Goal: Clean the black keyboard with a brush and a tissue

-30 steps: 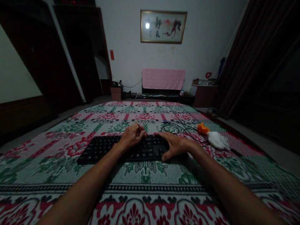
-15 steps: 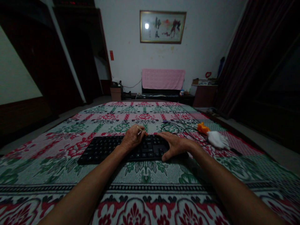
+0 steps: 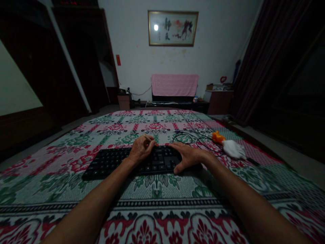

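Observation:
A black keyboard (image 3: 109, 162) lies across a bed covered by a red, green and white patterned spread (image 3: 157, 200). My left hand (image 3: 140, 149) is curled over the keyboard's middle, pinching a thin pale stick whose tip points down at the keys. My right hand (image 3: 187, 156) lies flat on the keyboard's right end, fingers stretched and thumb at the near edge.
A black cable (image 3: 190, 138) coils on the spread behind the keyboard. To the right lie a white cloth (image 3: 233, 149) and an orange object (image 3: 217, 137). Beyond the bed stand a pink-draped unit (image 3: 174, 85), a small cabinet (image 3: 217, 100), dark wardrobes on the left and a curtain on the right.
My left hand with the stick has shifted slightly left over the keys. The right hand stays flat on the keyboard's end. The camera has drifted a little.

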A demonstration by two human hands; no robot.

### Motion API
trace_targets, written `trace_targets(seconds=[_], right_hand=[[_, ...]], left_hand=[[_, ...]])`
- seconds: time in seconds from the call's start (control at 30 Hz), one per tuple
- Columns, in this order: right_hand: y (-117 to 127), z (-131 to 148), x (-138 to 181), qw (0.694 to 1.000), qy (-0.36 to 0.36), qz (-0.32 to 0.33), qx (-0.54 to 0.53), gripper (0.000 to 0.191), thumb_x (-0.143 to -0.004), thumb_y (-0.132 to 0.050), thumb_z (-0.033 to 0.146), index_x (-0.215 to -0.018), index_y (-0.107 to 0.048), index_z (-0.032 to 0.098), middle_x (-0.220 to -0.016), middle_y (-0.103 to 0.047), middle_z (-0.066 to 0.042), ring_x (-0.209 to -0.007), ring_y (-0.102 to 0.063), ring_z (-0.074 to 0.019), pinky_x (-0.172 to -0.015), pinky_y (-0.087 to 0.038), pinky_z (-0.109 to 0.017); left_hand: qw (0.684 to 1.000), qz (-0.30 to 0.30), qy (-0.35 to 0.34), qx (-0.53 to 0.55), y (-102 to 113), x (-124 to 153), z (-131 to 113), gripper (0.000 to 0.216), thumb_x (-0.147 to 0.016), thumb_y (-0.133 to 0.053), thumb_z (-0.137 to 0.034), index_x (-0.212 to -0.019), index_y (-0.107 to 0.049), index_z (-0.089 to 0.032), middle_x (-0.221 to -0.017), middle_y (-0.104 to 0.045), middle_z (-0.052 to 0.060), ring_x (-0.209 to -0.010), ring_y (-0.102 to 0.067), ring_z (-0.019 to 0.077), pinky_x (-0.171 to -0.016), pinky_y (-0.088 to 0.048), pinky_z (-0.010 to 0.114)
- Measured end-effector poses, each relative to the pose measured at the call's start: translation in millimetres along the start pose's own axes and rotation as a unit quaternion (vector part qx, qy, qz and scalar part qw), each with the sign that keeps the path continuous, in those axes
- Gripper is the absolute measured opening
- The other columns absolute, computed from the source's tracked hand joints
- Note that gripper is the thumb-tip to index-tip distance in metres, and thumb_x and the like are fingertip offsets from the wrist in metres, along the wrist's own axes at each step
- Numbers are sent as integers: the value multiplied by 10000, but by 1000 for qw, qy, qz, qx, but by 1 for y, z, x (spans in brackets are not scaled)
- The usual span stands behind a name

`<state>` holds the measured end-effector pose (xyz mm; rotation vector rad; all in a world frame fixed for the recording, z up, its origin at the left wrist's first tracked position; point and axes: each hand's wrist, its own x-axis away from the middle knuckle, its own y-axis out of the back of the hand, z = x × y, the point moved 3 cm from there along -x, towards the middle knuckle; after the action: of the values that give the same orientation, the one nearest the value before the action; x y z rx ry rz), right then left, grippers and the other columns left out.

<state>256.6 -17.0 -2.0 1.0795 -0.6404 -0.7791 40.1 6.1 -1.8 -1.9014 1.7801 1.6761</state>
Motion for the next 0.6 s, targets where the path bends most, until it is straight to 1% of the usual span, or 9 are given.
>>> trace_targets(seconds=[0.03,0.1,0.2,0.3,0.37,0.47,0.6], right_hand=[[0,1,0,1000,-3,2,-1,1190,-410,-756,654,-1420,-263,263,-1423,-315,-99,-1301,-286,-358,-1067,-260,-492],[1,3,1,1000,-11,4,0,1208,-404,-750,668,-1423,-263,238,-1425,-310,-111,-1303,-282,-361,-1071,-258,-487],[2,6,2,1000,-16,9,9,1225,-407,-739,681,-1428,-253,210,-1428,-307,-128,-1307,-276,-358,-1078,-250,-481],[2,7,2,1000,-13,11,17,1216,-414,-731,689,-1429,-248,226,-1422,-317,-122,-1299,-298,-349,-1073,-264,-478],[2,6,2,1000,-12,11,19,1222,-413,-727,697,-1430,-245,221,-1426,-311,-125,-1306,-288,-346,-1077,-260,-477],[1,4,1,1000,-14,11,16,1228,-414,-725,699,-1432,-240,215,-1438,-292,-128,-1320,-265,-342,-1086,-247,-468],[1,5,2,1000,-19,6,9,1216,-403,-747,672,-1424,-256,229,-1427,-314,-116,-1318,-267,-349,-1087,-244,-467]], left_hand=[[1000,6,9,13,1,0,-1,132,-822,-528,-277,-848,-613,-180,-833,-674,52,-725,-623,155,-686,-511,291],[1000,23,-1,12,0,0,-3,137,-824,-524,-274,-858,-611,-174,-828,-671,54,-735,-623,157,-691,-508,290],[997,39,-63,-29,-5,2,-4,131,-836,-507,-261,-847,-608,-177,-859,-666,63,-800,-615,169,-749,-495,310],[993,23,-105,-56,-11,4,0,142,-855,-480,-254,-837,-602,-186,-894,-659,69,-834,-600,172,-778,-483,323],[992,10,-107,-66,-11,4,2,142,-859,-478,-260,-849,-601,-189,-896,-653,68,-825,-595,172,-763,-484,320],[993,0,-87,-79,-8,3,1,149,-858,-481,-267,-854,-608,-190,-888,-650,68,-821,-593,176,-756,-485,319],[996,21,-70,-55,-4,1,-5,141,-849,-500,-270,-830,-613,-188,-876,-659,57,-814,-604,166,-752,-491,299]])
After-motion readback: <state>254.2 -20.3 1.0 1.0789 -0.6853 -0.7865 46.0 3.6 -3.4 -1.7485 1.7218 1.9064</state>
